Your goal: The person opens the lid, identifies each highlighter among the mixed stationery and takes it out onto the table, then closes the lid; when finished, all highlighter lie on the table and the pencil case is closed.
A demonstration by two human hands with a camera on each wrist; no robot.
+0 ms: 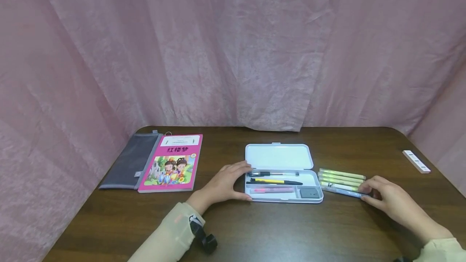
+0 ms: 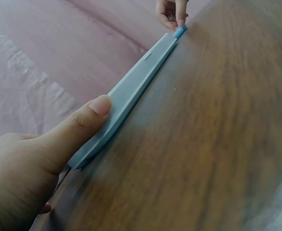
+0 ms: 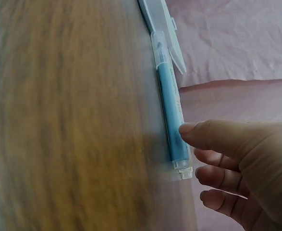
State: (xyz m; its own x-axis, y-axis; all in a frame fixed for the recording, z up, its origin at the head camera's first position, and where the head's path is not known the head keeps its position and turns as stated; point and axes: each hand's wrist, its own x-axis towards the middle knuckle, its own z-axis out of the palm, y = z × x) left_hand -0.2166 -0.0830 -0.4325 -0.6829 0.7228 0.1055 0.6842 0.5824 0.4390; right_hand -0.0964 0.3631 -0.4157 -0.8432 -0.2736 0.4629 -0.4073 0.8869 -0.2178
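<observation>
A white pencil case (image 1: 278, 157) lies with its lid folded back. Inside are a clear-barrelled pen (image 1: 280, 174), a yellow-and-black pen (image 1: 274, 181), a pink pen (image 1: 273, 190) and a dark grey block (image 1: 309, 193). My left hand (image 1: 227, 183) grips the left end of the case, thumb (image 2: 101, 105) on its front side and fingers at the back corner. To the right of the case, several green-yellow markers (image 1: 342, 174) lie side by side with a blue marker (image 3: 169, 106) nearest me. My right hand (image 1: 389, 199) pinches the blue marker near its right end.
At the left, a pink picture-covered book (image 1: 171, 165) overlaps a grey mesh pouch (image 1: 127, 161). A white strip with dark marks (image 1: 416, 161) lies near the right edge of the brown table (image 1: 255, 229). A pink curtain (image 1: 233, 51) hangs behind.
</observation>
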